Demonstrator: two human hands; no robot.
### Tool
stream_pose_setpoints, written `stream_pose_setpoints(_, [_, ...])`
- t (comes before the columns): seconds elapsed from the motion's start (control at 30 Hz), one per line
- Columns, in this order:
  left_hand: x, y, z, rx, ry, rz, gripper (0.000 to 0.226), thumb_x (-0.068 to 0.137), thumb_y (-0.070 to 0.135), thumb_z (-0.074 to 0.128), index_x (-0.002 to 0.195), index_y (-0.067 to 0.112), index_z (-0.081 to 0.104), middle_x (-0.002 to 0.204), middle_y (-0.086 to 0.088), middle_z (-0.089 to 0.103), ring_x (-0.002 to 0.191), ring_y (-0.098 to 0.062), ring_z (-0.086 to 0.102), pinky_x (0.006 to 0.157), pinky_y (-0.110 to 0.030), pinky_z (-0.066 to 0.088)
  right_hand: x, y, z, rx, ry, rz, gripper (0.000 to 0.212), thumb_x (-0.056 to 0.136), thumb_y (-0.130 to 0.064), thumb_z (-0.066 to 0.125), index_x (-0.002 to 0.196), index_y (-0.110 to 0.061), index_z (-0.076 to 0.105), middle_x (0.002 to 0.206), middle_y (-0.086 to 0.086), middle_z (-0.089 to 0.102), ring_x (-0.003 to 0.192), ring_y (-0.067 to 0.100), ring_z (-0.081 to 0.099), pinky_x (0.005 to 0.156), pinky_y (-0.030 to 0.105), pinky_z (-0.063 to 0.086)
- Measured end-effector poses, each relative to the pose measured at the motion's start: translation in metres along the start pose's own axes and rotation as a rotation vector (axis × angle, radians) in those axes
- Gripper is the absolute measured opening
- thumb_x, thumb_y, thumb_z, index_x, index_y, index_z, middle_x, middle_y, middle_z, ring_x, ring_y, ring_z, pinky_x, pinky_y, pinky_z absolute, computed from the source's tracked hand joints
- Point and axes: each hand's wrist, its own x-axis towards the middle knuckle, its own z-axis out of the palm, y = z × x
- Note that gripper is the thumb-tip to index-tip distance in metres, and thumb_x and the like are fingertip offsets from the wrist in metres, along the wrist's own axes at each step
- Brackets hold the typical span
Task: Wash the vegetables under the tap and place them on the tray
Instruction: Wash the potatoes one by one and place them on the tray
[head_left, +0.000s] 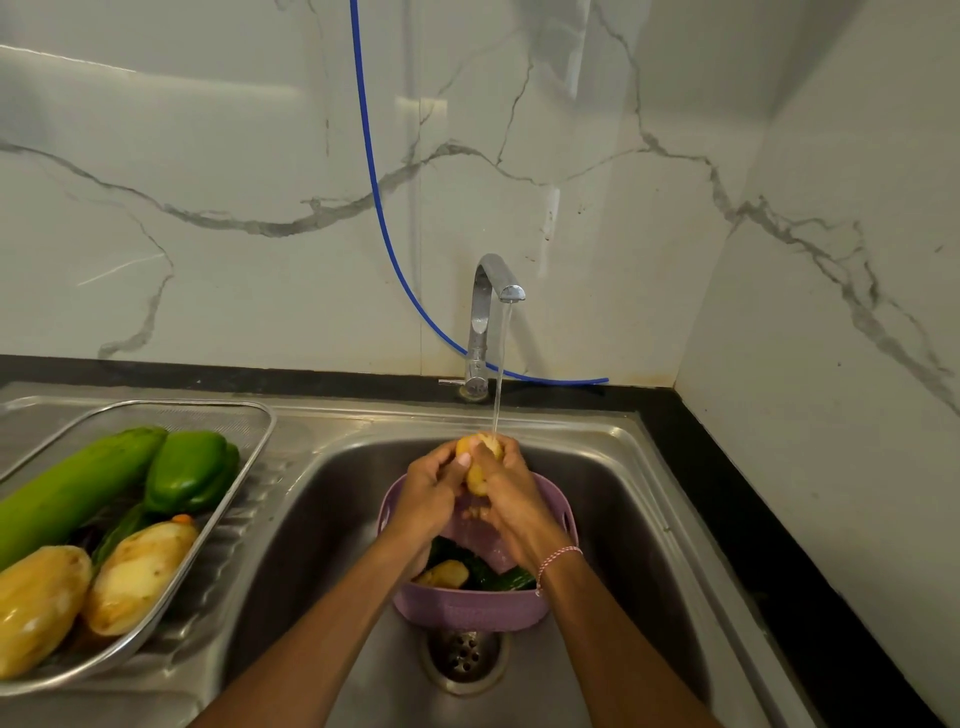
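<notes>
The potato (476, 479) is yellow, wet and smooth-skinned, and is held over the sink (628, 519) directly under the water (500, 364) falling from the tap (485, 317). The stream lands on its top end. Both hands enclose it: the left hand (428, 493) has its fingers curled round the near-left side, and the right hand (511, 493) has its fingers wrapped over the right side. Only the top and a strip between the hands are visible; the rest of the surface is covered. Below the hands sits a purple basket (467, 608), partly hidden by the forearms; it holds a second potato (448, 571) and dark green vegetables (498, 578) whose type cannot be made out. The drain (464, 657) lies just in front of the basket. On the left drainboard, the mesh tray (249, 431) carries a pale green gourd (72, 488), a green pepper (192, 470) and two large potatoes (137, 577). The tray's near-left part is cut off by the frame edge, and dark items beneath the produce are obscured.
</notes>
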Motion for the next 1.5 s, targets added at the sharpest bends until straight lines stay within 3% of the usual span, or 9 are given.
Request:
stream_pose_setpoints(0.17, [-0.002, 0.001, 0.006, 0.01, -0.108, 0.008, 0.037, 0.104, 0.015, 0.056, 0.139, 0.026, 0.06, 0.122, 0.0, 0.073, 0.112, -0.013, 0.069, 0.096, -0.033, 0.059, 0.006, 0.0, -0.009, 0.007, 0.136, 0.104, 0.034, 0.11, -0.05, 0.041, 0.132, -0.026, 0.051, 0.113, 0.014, 0.072, 0.093, 0.024, 0.074, 0.08, 0.04, 0.063])
stream_pose_setpoints(0.37, [0.007, -0.001, -0.005, -0.14, 0.039, -0.062, 0.032, 0.109, 0.027, 0.046, 0.13, 0.039, 0.066, 0.123, -0.003, 0.072, 0.112, -0.022, 0.07, 0.098, -0.046, 0.059, -0.001, -0.004, -0.017, 0.158, -0.254, 0.106, 0.036, 0.104, -0.009, 0.059, 0.14, -0.011, 0.057, 0.11, 0.018, 0.072, 0.082, 0.019, 0.07, 0.078, 0.032, 0.06])
stream_pose_setpoints(0.53, [0.008, -0.007, -0.001, -0.098, 0.067, -0.086, 0.024, 0.109, 0.029, 0.046, 0.124, 0.03, 0.065, 0.117, -0.005, 0.073, 0.106, -0.022, 0.072, 0.09, -0.042, 0.062, -0.003, -0.001, -0.015, 0.028, -0.206, 0.046, 0.039, 0.1, -0.014, 0.068, 0.138, -0.012, 0.058, 0.113, 0.018, 0.073, 0.082, 0.018, 0.068, 0.073, 0.029, 0.062])
stream_pose_setpoints(0.67, [0.005, -0.004, -0.001, -0.054, 0.035, -0.035, 0.024, 0.107, 0.024, 0.05, 0.126, 0.029, 0.064, 0.112, -0.007, 0.073, 0.102, -0.023, 0.073, 0.087, -0.044, 0.063, -0.004, -0.003, -0.015, 0.072, -0.169, 0.1, 0.031, 0.111, -0.027, 0.047, 0.138, -0.013, 0.054, 0.109, 0.024, 0.071, 0.073, 0.02, 0.068, 0.066, 0.032, 0.06])
stream_pose_setpoints(0.83, [0.002, -0.005, 0.006, 0.151, -0.096, 0.115, 0.031, 0.104, 0.021, 0.056, 0.133, 0.032, 0.063, 0.121, 0.007, 0.071, 0.112, -0.011, 0.068, 0.093, -0.032, 0.059, 0.002, -0.002, -0.017, 0.032, -0.039, 0.13, 0.038, 0.108, -0.053, 0.045, 0.129, -0.024, 0.059, 0.116, 0.016, 0.074, 0.101, 0.027, 0.074, 0.083, 0.044, 0.063])
stream_pose_setpoints(1.03, [0.005, -0.012, 0.007, 0.35, -0.043, 0.219, 0.039, 0.101, 0.016, 0.061, 0.137, 0.029, 0.054, 0.129, 0.005, 0.063, 0.118, -0.013, 0.062, 0.102, -0.045, 0.055, -0.002, -0.004, -0.025, 0.025, -0.174, 0.062, 0.027, 0.106, -0.024, 0.059, 0.132, -0.024, 0.066, 0.121, 0.017, 0.074, 0.107, 0.027, 0.07, 0.084, 0.038, 0.063])
stream_pose_setpoints(1.23, [0.005, -0.01, 0.003, 0.415, -0.139, 0.249, 0.06, 0.086, 0.019, 0.081, 0.136, 0.035, 0.052, 0.118, 0.014, 0.058, 0.107, 0.0, 0.061, 0.088, -0.009, 0.051, 0.003, -0.009, -0.016, 0.096, 0.035, 0.121, 0.026, 0.11, -0.028, 0.049, 0.124, -0.013, 0.066, 0.109, 0.019, 0.077, 0.091, 0.027, 0.077, 0.077, 0.038, 0.063])
stream_pose_setpoints(1.37, [0.004, -0.014, 0.01, 0.489, -0.105, 0.348, 0.063, 0.087, 0.026, 0.08, 0.143, 0.033, 0.052, 0.121, 0.007, 0.061, 0.11, -0.005, 0.064, 0.091, -0.013, 0.052, 0.004, -0.013, -0.02, 0.073, 0.134, 0.143, 0.035, 0.111, -0.041, 0.043, 0.12, -0.017, 0.067, 0.086, 0.012, 0.08, 0.073, 0.023, 0.079, 0.064, 0.034, 0.064])
stream_pose_setpoints(1.5, [0.001, -0.005, 0.007, 0.427, 0.025, 0.321, 0.047, 0.093, 0.024, 0.074, 0.134, 0.036, 0.054, 0.108, 0.022, 0.065, 0.1, 0.006, 0.065, 0.082, -0.005, 0.048, 0.003, -0.008, -0.023, 0.286, -0.082, 0.109, 0.032, 0.107, -0.025, 0.056, 0.139, -0.02, 0.057, 0.13, 0.021, 0.069, 0.114, 0.034, 0.072, 0.086, 0.044, 0.063])
